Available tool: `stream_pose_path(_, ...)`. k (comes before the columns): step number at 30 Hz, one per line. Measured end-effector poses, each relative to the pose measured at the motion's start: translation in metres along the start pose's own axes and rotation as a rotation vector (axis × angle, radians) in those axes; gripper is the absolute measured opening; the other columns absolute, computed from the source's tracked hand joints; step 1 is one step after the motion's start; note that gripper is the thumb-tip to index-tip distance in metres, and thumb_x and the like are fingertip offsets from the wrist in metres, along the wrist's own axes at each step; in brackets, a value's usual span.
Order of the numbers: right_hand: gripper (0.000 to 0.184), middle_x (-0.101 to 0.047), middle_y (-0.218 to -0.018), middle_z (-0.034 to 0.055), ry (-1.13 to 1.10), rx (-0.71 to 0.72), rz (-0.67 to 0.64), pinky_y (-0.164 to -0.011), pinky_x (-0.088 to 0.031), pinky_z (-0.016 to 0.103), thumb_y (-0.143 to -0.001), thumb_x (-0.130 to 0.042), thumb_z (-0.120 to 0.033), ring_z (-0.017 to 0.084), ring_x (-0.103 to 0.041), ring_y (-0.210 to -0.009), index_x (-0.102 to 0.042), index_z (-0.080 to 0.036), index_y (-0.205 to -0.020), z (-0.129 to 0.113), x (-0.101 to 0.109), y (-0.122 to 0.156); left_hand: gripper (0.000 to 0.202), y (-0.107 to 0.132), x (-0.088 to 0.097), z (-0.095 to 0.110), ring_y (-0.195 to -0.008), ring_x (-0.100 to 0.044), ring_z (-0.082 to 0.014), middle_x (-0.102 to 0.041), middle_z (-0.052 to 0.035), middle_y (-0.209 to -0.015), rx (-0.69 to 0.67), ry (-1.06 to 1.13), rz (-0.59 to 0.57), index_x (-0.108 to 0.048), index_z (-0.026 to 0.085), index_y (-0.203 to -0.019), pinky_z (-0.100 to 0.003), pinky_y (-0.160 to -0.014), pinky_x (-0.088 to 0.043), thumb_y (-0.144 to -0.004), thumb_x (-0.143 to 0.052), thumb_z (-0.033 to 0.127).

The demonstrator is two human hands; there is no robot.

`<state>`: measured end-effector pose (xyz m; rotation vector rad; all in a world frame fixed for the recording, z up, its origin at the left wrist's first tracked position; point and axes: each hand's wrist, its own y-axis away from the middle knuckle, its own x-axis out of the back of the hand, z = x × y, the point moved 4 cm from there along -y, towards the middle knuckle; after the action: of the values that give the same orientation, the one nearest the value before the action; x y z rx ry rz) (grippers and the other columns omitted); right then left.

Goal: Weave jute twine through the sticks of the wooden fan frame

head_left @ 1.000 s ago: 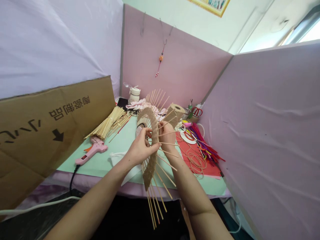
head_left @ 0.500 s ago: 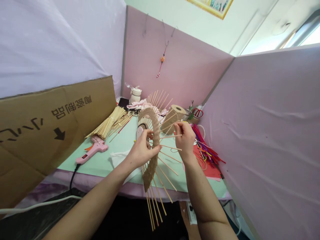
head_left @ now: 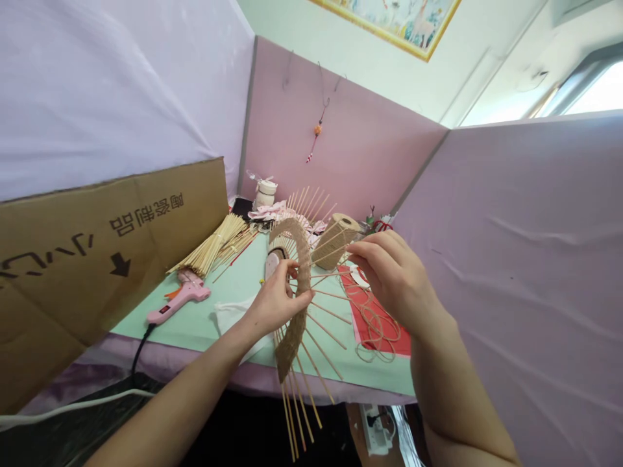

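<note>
A woven ring of brown twine [head_left: 304,259] stands on edge over the table, with thin wooden sticks [head_left: 324,331] fanning out from its rim. My left hand [head_left: 280,298] is closed around the near side of this ring, thumb in front and fingers behind. To the right, my right hand [head_left: 389,266] is raised with its fingers pinched together by the stick ends. A thin strand seems to run from the ring to those fingertips. Loose loops of twine [head_left: 377,331] lie below that hand, partly over a red sheet [head_left: 389,318].
A twine spool [head_left: 335,237] stands behind the sticks. On the left are a bundle of sticks [head_left: 214,243], a pink glue gun [head_left: 180,301] and a cardboard panel [head_left: 146,227]. A white jar [head_left: 265,193] is at the back. White cloth [head_left: 231,314] lies near the left forearm.
My right hand has moved right, away from the ring, its fingers still pinched. My left hand keeps hold of the ring. The view has tilted slightly upward.
</note>
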<state>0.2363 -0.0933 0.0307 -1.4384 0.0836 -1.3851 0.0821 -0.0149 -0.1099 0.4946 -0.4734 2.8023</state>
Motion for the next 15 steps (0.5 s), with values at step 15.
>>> stream_pose_path(15, 0.006, -0.06, -0.077, 0.001, -0.101, -0.438, 0.213, -0.065, -0.043, 0.027, -0.089, -0.057, -0.022, 0.015, -0.055, -0.071, -0.056, -0.02, -0.084, 0.041, -0.034, 0.011, 0.049, 0.0, -0.001, -0.003, -0.059, -0.052, -0.0081, -0.057, -0.0018, -0.107, -0.03, -0.007, -0.007, -0.043, 0.022, -0.116, -0.027, -0.06, -0.044, -0.077, -0.065, 0.041)
